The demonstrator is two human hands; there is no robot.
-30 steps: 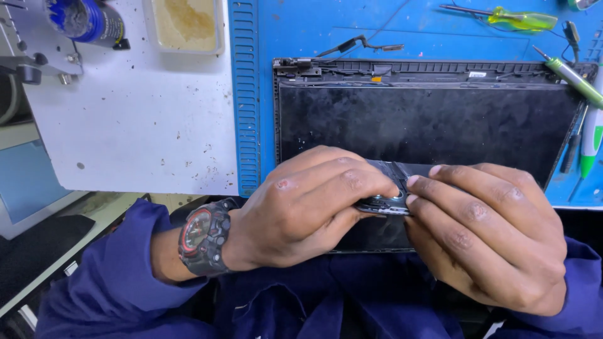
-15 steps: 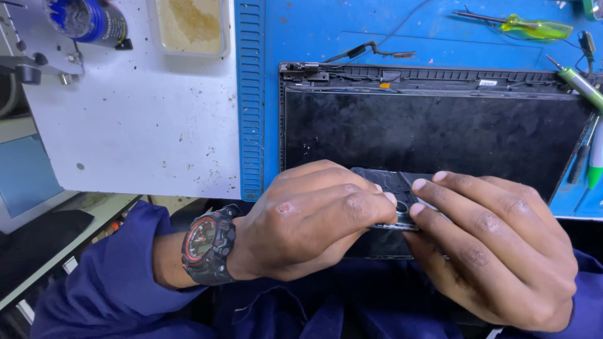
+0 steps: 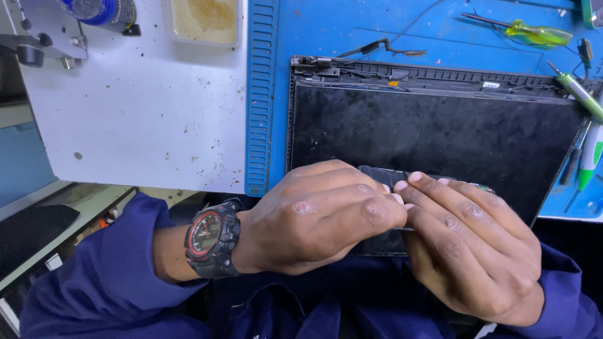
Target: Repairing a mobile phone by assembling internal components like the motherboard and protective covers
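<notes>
A black laptop lid panel point(image 3: 433, 132) lies on a blue work mat point(image 3: 352, 34), its hinge edge away from me. My left hand point(image 3: 320, 216), with a black and red watch on its wrist, and my right hand point(image 3: 471, 245) meet over the panel's near edge. Both pinch a thin dark strip point(image 3: 386, 176) that runs along that edge. The fingertips hide most of the strip.
A yellow-handled screwdriver point(image 3: 534, 31) lies at the back right. Green-tipped tools point(image 3: 581, 94) sit along the right edge. A loose black cable point(image 3: 377, 47) rests behind the panel. On the white table point(image 3: 138, 119) at left stand a tray point(image 3: 204, 22) and a blue bottle point(image 3: 103, 12).
Both hands stay joined on the strip at the panel's near edge. The right fingers have slid further over the left hand's fingertips, and the view has shifted slightly.
</notes>
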